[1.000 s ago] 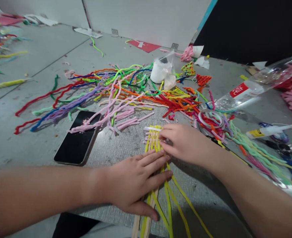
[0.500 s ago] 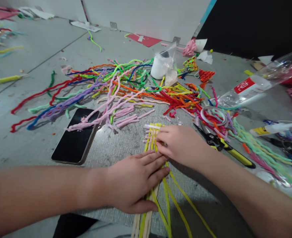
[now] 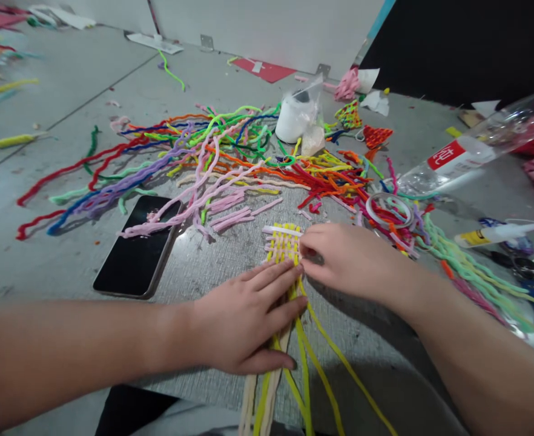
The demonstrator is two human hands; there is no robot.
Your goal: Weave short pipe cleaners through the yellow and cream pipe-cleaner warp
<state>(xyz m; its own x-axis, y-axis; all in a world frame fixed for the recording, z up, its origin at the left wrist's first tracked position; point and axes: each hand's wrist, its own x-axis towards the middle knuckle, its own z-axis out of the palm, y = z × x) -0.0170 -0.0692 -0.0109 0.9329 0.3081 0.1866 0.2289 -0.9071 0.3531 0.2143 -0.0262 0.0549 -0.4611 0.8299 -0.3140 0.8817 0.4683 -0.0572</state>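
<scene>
A small checkered weave [image 3: 283, 241] of yellow and pale pink fuzzy cords lies on the grey board. A white strip crosses its top end. My left hand [image 3: 253, 315] rests flat on the lower part of the weave, fingers stretched out, pressing over the cords. Long yellow cords [image 3: 326, 381] and cream cords [image 3: 271, 406] run out beneath it toward me. At the weave's right edge, my right hand [image 3: 344, 254] is closed with thumb and fingertips together. What is pinched there is hidden by the fingers.
A black phone [image 3: 135, 248] lies at the left. Beyond the weave spreads a heap of coloured cords [image 3: 230, 151], with a white roll in plastic [image 3: 293, 118]. On the right are a tape roll [image 3: 389, 210], a plastic bottle [image 3: 471, 151] and a glue bottle [image 3: 485, 235].
My right hand has moved right, from over the weave to its right edge, uncovering more of the checkered pattern. Its arm now hides the black and yellow pliers. My left hand stays nearly in place.
</scene>
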